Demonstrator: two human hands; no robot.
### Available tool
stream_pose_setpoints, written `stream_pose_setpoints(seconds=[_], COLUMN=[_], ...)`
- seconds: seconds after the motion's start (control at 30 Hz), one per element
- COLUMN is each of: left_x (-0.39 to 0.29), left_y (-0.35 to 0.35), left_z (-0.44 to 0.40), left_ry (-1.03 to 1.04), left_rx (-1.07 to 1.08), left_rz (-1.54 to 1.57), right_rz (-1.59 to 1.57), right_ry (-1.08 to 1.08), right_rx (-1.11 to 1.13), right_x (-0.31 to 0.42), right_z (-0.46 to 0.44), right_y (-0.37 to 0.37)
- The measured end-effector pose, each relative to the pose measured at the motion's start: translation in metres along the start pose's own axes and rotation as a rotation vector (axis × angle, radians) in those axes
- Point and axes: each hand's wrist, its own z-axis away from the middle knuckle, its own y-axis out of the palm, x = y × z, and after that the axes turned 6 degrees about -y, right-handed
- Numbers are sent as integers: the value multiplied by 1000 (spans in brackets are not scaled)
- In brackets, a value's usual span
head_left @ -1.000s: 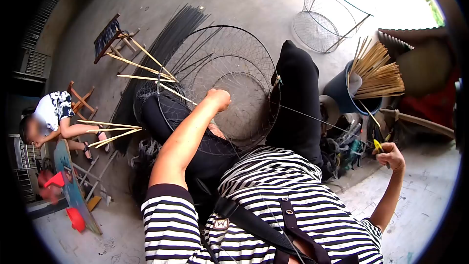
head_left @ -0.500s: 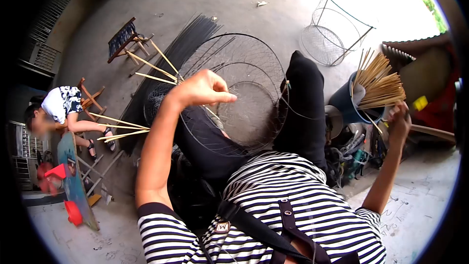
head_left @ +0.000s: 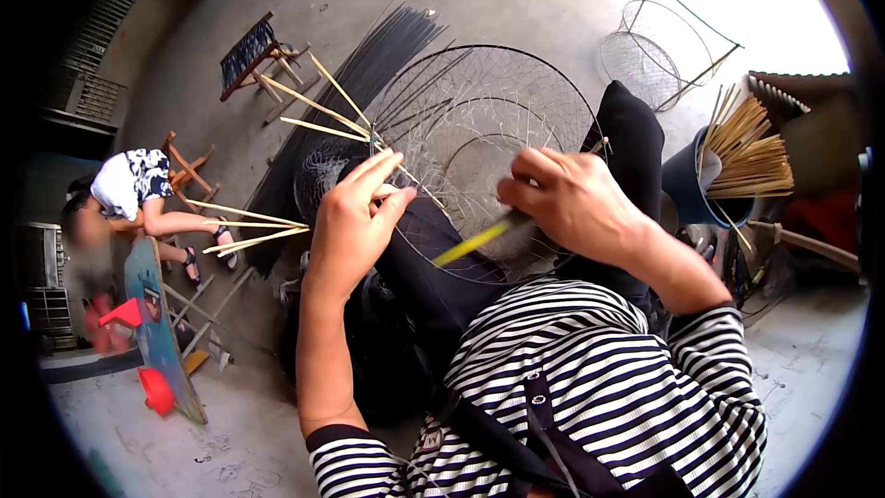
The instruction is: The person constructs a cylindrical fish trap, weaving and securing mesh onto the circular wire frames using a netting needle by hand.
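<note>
The round net [head_left: 479,134] with dark hoops is in the middle of the picture, by the person's dark pants. The left hand [head_left: 358,214] is at the net's left edge. Its thumb and fingers are bent close together, but I cannot tell if they pinch anything. The right hand [head_left: 576,201], right of the middle, is curled tight around a yellow tool [head_left: 481,238]. The tool looks blurry and points down and left, over the lower part of the net. Some thin pale sticks [head_left: 318,112] reach from the net's left side toward the upper left. At the right side of the picture, a blue bucket [head_left: 684,186] holds lots of brown sticks [head_left: 751,149]. Another net frame [head_left: 641,63] stands on the floor [head_left: 516,14] at the upper right.
</note>
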Motion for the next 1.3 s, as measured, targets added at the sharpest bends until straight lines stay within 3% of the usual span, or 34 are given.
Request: stream_pose_setpoints(seconds=[0.1,0.23,0.27,0.3,0.37,0.47,0.5,0.57,0.63,0.67,0.8,0.9,0.97,1.0,1.2,1.3], left_x=[9,-20,-32,-41,-55,-26,-9,9,20,5,12,20,14,13,5,4], left_y=[12,12,14,17,30,48,56,77,106,115,105,95,91,91,93,96], left_z=[-25,-57,-60,-58,-41,-39,-44,-51,-57,-64,-82,-57,-39,-34,-27,-30], left_ry=[99,186,367,437,162,-411,-539,-571,-371,-249,-270,-442,-477,-492,-468,-469], left_rx=[-125,-410,-488,-413,53,640,665,484,218,43,120,215,270,302,374,384], left_rz=[-238,-164,-156,20,705,1044,1037,850,873,742,1216,1504,1499,1496,1579,1584], right_rz=[77,149,162,175,195,218,232,231,206,199,76,-405,-604,-774,-610,-509], right_ry=[-100,-90,-78,-66,-61,-86,-98,-115,-137,-150,-83,225,364,630,618,499], right_rx=[-17,-3,-13,-23,-30,-44,-65,-81,-66,-46,-74,-292,-374,-344,-132,-199], right_x=[3,7,6,4,0,-4,-5,-4,-3,-3,-13,-24,-34,-30,-32,-31], right_z=[17,16,15,15,15,16,16,14,10,9,18,37,48,53,49,43], right_y=[29,42,43,43,42,42,44,52,58,57,43,38,26,24,12,13])
